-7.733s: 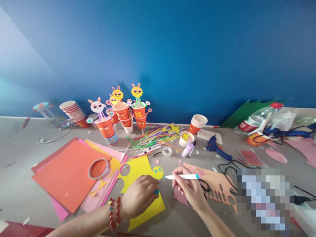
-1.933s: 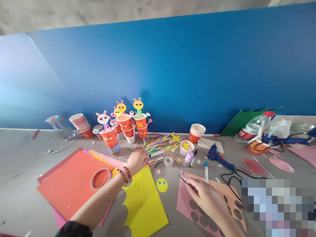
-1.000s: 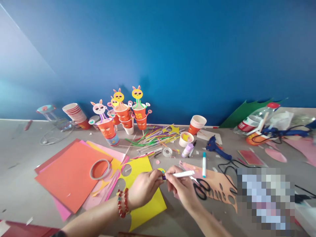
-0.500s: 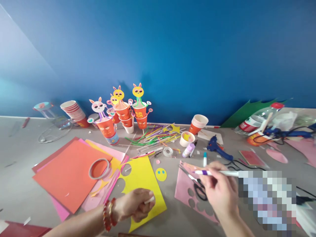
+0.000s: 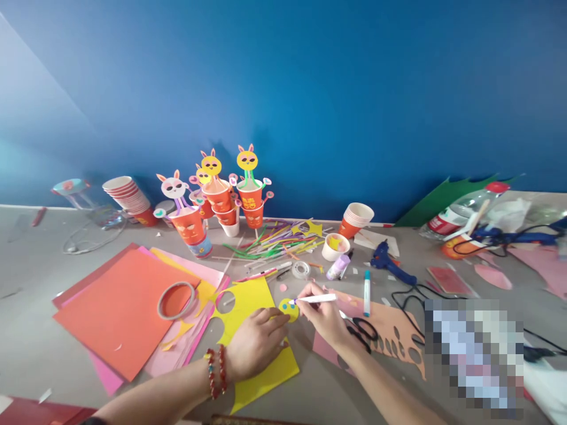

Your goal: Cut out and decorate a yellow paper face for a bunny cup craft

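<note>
A yellow disc [image 5: 292,311] with two blue dots lies on the grey table [image 5: 26,330], just beside the right edge of a cut-out yellow sheet [image 5: 253,295]. The purple tip of a white marker [image 5: 321,298] is over the disc's upper part; whether it touches the paper cannot be told. The right hand [image 5: 325,319] pinches this marker between thumb and fingers, its shaft tilted only slightly. The left hand [image 5: 257,345], palm down with the fingers close together, rests over the yellow sheet and reaches the disc's lower left edge; whether it grips anything underneath cannot be seen. A small pink circle [image 5: 283,288] lies just above the disc, and a roll of clear tape [image 5: 295,270] behind that. Under and beside the right forearm are a pink sheet [image 5: 319,347], black-handled scissors [image 5: 358,323] and a peach sheet [image 5: 392,316] full of cut-outs, with a blue-capped marker [image 5: 367,295] at its upper side. Farther left, a tape ring [image 5: 162,304] lies on an orange sheet [image 5: 115,301]. Toward the blue wall [image 5: 310,106] are a pile of coloured stems [image 5: 277,245], stacked red cups bearing rabbit-eared figures [image 5: 188,224], and a blue glue gun [image 5: 392,264].
</note>
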The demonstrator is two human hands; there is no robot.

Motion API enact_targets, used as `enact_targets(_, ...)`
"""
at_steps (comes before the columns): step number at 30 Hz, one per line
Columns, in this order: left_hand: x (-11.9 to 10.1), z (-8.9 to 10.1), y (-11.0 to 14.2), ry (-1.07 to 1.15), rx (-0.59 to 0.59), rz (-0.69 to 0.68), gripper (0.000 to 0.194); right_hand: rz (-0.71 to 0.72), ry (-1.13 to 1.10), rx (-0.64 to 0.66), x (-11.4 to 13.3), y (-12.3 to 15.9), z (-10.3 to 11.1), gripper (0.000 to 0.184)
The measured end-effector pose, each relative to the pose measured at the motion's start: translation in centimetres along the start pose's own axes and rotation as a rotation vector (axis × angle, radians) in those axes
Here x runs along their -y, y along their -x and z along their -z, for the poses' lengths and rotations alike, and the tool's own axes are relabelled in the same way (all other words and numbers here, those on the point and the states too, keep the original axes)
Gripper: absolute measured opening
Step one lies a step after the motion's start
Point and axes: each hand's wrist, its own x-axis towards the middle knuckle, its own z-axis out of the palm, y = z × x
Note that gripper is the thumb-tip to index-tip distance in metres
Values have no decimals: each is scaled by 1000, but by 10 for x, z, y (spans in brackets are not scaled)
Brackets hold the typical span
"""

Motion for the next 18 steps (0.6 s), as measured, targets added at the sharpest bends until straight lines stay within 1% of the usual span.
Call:
enact_targets(3,1,0,2,-5,38,14,20,40,15,-61,0,-1,-4,19)
enact_targets(8,3,1,2,19,72,12,26,61,-8,-50,-2,-2,-13,14)
enact_targets(18,2,-2,-1,8,74,25,20,73,-4,-68,-14,0,-17,21)
